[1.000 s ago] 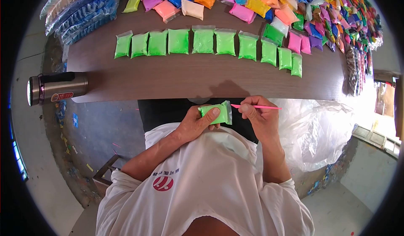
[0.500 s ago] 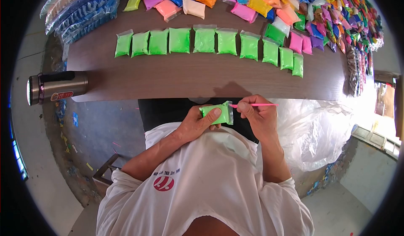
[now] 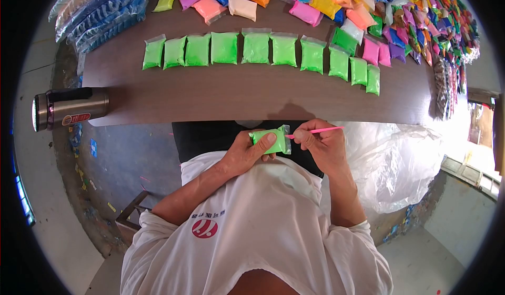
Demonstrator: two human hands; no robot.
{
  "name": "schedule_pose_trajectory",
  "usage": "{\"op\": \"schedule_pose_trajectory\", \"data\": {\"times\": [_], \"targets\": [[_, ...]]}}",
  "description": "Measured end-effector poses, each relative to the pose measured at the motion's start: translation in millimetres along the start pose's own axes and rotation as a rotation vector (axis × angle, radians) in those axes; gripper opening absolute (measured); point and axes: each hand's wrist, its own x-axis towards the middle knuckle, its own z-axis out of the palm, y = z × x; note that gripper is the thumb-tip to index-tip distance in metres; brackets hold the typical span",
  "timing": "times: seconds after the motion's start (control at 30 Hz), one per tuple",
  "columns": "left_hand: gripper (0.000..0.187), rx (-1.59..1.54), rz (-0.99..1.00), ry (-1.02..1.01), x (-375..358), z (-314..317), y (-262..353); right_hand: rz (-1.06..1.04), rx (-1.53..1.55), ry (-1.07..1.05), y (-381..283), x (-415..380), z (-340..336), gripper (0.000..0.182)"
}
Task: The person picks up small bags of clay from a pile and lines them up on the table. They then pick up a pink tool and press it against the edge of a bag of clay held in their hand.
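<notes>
My left hand (image 3: 246, 151) is closed round a small clear bag of bright green clay (image 3: 267, 141), thumb pressed on its face, in front of my waist. The bag's clear end points right. Between the thumb and fingers of my right hand (image 3: 320, 141) is a thin pink stick (image 3: 327, 130), slanting up to the right. Its left tip is right at the clear end of the bag. On the table (image 3: 210, 97) beyond my hands, several green bags (image 3: 225, 48) lie in a curved row.
A steel flask (image 3: 79, 104) lies at the table's left edge. Stacked packs in blue plastic (image 3: 113, 18) sit at the back left. Heaps of coloured bags (image 3: 410, 18) cover the back and right. A clear plastic sheet (image 3: 392, 163) hangs below the table at right.
The pink stick has tilted, its right end now higher and its left tip lower against the bag's clear end. My left hand keeps its hold on the bag.
</notes>
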Motion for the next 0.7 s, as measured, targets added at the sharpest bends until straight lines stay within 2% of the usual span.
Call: {"op": "schedule_pose_trajectory", "data": {"times": [0.13,0.23,0.53,0.7], "targets": [[0.053,0.003,-0.018,0.017,1,0,-1,-0.012,0.044,-0.097,7,-3,-3,0.027],[0.054,0.01,-0.021,0.008,1,0,-4,0.059,-0.08,-0.251,7,-3,-11,0.026],[0.054,-0.007,-0.002,0.021,2,-4,-6,0.073,0.062,-0.182,11,-1,-5,0.026],[0.054,-0.008,-0.036,-0.005,0,0,-3,0.157,0.171,-0.258,17,-3,-6,0.026]]}}
